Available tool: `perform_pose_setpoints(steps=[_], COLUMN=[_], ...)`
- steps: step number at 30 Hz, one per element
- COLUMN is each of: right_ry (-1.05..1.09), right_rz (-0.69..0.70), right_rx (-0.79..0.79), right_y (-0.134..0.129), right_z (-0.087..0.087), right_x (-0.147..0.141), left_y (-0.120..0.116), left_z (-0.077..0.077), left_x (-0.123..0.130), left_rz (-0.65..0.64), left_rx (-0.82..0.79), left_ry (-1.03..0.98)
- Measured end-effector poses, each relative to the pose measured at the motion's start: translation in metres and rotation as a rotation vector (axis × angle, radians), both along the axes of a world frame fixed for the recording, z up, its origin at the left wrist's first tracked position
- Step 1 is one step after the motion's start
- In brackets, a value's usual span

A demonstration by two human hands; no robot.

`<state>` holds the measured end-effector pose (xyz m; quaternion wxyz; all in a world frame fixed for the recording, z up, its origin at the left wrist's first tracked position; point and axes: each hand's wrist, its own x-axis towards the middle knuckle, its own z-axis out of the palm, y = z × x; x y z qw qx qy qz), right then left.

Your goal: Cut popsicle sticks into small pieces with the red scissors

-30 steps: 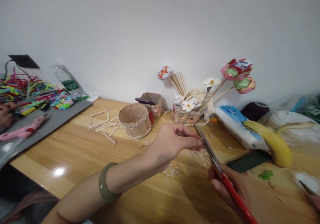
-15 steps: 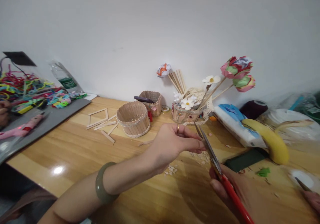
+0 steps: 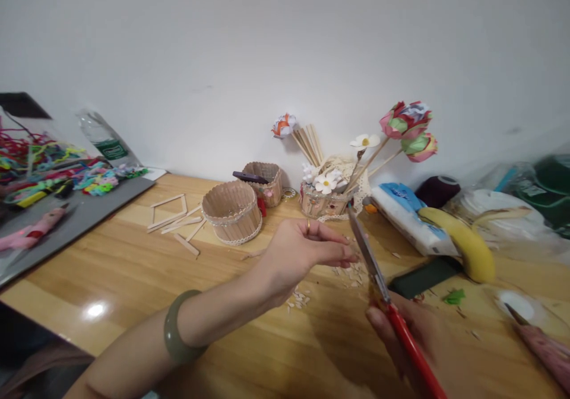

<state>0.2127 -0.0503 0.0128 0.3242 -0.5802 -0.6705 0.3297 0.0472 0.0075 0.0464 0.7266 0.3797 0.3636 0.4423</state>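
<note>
My left hand [image 3: 307, 250] is closed in a pinch over the middle of the table; whatever lies between thumb and fingers is too small to make out. In my right hand [image 3: 409, 328] is a pair of red-handled scissors [image 3: 373, 268], with the blades together and pointing up and away, just right of my left fingertips. Small pale chips [image 3: 299, 299] lie on the wood below my left hand, and more cut bits [image 3: 350, 274] are scattered under the fingertips.
Behind stand a round stick basket [image 3: 234, 215] and a decorated basket with flowers [image 3: 325, 203]. Loose craft sticks [image 3: 178, 215] lie to the left. On the right are a tissue pack [image 3: 414, 221], a banana [image 3: 467, 244] and a dark green case [image 3: 425, 277]. Colourful yarn [image 3: 40, 167] fills the far left.
The scissor blades have gone from slightly apart to together, and they now stand a little away from my left fingertips. The whole view has shifted slightly, moving the scene left.
</note>
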Motion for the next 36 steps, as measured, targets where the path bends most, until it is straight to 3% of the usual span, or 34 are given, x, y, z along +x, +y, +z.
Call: perform_pose_setpoints(steps=[3, 10, 15, 20, 25, 36], right_ry=[0.095, 0.48, 0.402, 0.275, 0.286, 0.309], right_rz=[-0.07, -0.09, -0.058, -0.173, -0.126, -0.185], right_rx=[0.003, -0.018, 0.047, 0.055, 0.059, 0.094], right_y=[0.004, 0.018, 0.014, 0.013, 0.014, 0.011], right_z=[-0.008, -0.022, -0.024, -0.024, -0.026, -0.028], right_x=[0.005, 0.012, 0.008, 0.014, 0.014, 0.014], left_y=[0.001, -0.003, -0.004, -0.002, -0.003, -0.004], left_z=[-0.001, -0.008, -0.015, -0.015, -0.019, -0.021], left_x=[0.0, 0.003, 0.008, 0.01, 0.011, 0.015], left_rz=[-0.05, -0.172, -0.237, -0.237, -0.244, -0.224], left_rx=[0.042, 0.185, 0.16, 0.092, 0.087, -0.008], left_ry=[0.103, 0.41, 0.41, 0.368, 0.379, 0.284])
